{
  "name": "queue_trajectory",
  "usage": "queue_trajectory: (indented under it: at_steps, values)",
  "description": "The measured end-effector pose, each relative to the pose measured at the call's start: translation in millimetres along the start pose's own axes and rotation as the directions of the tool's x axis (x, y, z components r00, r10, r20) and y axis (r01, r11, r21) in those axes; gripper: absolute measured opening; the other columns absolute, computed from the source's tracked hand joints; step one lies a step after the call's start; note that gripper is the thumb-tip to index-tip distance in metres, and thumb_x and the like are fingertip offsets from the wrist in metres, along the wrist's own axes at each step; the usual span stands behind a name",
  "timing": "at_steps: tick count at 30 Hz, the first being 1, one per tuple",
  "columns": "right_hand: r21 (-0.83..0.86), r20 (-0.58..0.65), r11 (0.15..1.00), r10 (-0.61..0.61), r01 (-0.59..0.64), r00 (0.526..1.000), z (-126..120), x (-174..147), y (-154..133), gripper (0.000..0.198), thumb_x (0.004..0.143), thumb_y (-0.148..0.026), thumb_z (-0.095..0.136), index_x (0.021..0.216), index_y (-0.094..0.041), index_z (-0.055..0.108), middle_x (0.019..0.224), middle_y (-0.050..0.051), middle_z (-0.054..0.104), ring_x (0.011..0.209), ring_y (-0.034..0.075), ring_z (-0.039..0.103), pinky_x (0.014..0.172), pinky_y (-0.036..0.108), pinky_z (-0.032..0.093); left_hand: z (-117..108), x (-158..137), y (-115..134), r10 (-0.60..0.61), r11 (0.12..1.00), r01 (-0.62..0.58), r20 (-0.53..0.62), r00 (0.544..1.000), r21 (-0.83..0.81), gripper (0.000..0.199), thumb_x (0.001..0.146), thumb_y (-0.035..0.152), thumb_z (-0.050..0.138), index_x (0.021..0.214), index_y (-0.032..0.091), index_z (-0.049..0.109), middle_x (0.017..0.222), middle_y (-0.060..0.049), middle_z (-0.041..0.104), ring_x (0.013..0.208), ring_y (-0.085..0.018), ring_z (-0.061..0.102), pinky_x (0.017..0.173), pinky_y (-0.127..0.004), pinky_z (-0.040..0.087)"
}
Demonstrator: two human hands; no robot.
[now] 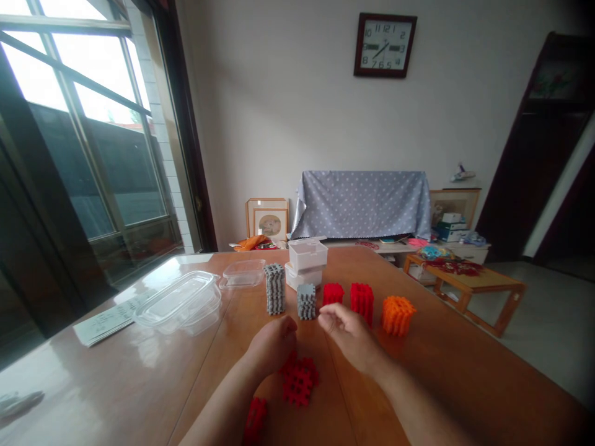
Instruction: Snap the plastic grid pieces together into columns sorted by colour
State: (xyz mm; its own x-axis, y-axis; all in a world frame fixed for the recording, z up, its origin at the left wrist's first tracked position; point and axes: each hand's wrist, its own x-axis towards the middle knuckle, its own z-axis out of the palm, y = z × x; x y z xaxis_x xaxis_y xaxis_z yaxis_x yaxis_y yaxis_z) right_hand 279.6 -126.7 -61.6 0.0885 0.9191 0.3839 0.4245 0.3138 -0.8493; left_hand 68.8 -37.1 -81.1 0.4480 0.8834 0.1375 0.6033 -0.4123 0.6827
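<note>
My left hand is over the near middle of the table, its fingers curled in; whatever they may hold is hidden. My right hand is to its right, fingers loosely stretched and apart from the thumb, with nothing visible in it. Just beyond and between them stands a short stack of grey interlocking plastic pieces. A taller grey stack rises to its left. Behind my right hand are two red stacks, one short and one taller. Loose red notched pieces lie below my left hand.
An orange stack stands at the right. Clear plastic containers and a paper booklet lie on the left of the wooden table. White boxes are piled behind the grey stacks. More red pieces lie near my left forearm.
</note>
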Motion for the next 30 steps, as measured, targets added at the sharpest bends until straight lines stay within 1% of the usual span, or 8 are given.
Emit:
queue_trajectory:
  at_steps: [2,4,10,14,18,20,24,30]
  values:
    - [-0.127,0.152,0.991,-0.026,0.046,0.988,12.9,-9.2,-6.3,0.041,0.091,-0.050,0.068,0.123,-0.024,0.070,0.118,0.008,0.073,0.108,0.026,0.068,0.095,0.039,0.055,-0.8,1.1,2.0,-0.006,0.999,0.005,0.038,0.999,0.041,0.013,0.081,0.017,0.055,0.084,0.021,0.066,0.084,-0.005,0.071,0.077,-0.021,0.061,0.067,-0.030,0.038]
    - [-0.219,0.189,0.972,-0.040,0.081,0.981,20.4,-15.7,-8.8,0.041,0.090,-0.044,0.070,0.127,-0.027,0.069,0.124,0.008,0.071,0.114,0.027,0.066,0.100,0.041,0.052,-1.2,1.8,3.3,0.005,0.998,-0.008,0.055,0.998,0.065,0.012,0.081,0.018,0.054,0.086,0.021,0.065,0.087,-0.005,0.071,0.080,-0.021,0.061,0.068,-0.030,0.039]
    - [-0.259,0.063,0.966,0.004,0.013,0.998,18.9,-20.8,7.5,0.041,0.094,-0.042,0.063,0.131,-0.024,0.067,0.125,0.010,0.071,0.116,0.028,0.066,0.102,0.044,0.051,-3.5,3.7,-3.8,0.039,0.996,-0.044,0.058,0.998,0.079,0.016,0.083,0.017,0.052,0.090,0.021,0.066,0.091,-0.005,0.073,0.082,-0.020,0.063,0.069,-0.029,0.041]
    - [-0.271,0.170,0.962,0.093,-0.045,0.981,17.0,-32.2,9.9,0.079,0.085,-0.057,0.072,0.154,-0.028,0.046,0.149,0.013,0.057,0.136,0.033,0.054,0.113,0.051,0.043,-11.0,5.4,-13.1,0.025,0.993,-0.028,0.032,0.999,0.116,0.021,0.083,0.014,0.051,0.094,0.020,0.068,0.093,-0.006,0.073,0.083,-0.020,0.063,0.070,-0.028,0.041]
    - [-0.414,0.344,0.908,0.095,0.060,0.934,25.4,-43.3,0.8,0.110,0.070,-0.067,0.082,0.162,-0.034,0.031,0.164,0.012,0.040,0.150,0.040,0.034,0.120,0.058,0.031,-15.1,5.1,-17.7,-0.005,0.988,-0.002,0.040,0.999,0.157,0.020,0.083,0.015,0.052,0.092,0.018,0.069,0.091,-0.007,0.073,0.081,-0.020,0.063,0.069,-0.028,0.040]
    - [-0.468,0.353,0.878,0.078,0.103,0.932,32.5,-44.8,-1.5,0.104,0.071,-0.061,0.083,0.160,-0.033,0.037,0.158,0.012,0.047,0.144,0.040,0.041,0.117,0.057,0.035,-14.9,4.4,-17.0,-0.011,0.987,0.001,0.065,0.998,0.162,0.018,0.083,0.015,0.052,0.087,0.019,0.069,0.089,-0.006,0.073,0.080,-0.020,0.062,0.068,-0.028,0.040]
    - [-0.503,0.322,0.849,0.011,0.161,0.947,42.1,-42.8,-0.4,0.073,0.078,-0.046,0.079,0.146,-0.032,0.056,0.135,0.009,0.066,0.122,0.032,0.059,0.108,0.048,0.045,-14.6,3.7,-13.7,-0.016,0.984,-0.003,0.106,0.994,0.178,0.017,0.081,0.016,0.052,0.084,0.020,0.069,0.088,-0.005,0.074,0.082,-0.021,0.064,0.068,-0.028,0.040]
    - [-0.477,0.265,0.859,-0.059,0.184,0.962,46.5,-40.4,6.8,0.058,0.082,-0.031,0.072,0.139,-0.025,0.060,0.131,0.009,0.068,0.120,0.029,0.060,0.106,0.043,0.048,-16.8,3.4,-12.5,-0.069,0.977,0.041,0.127,0.990,0.211,0.018,0.080,0.020,0.056,0.091,0.023,0.070,0.090,-0.006,0.074,0.080,-0.022,0.065,0.065,-0.029,0.041]
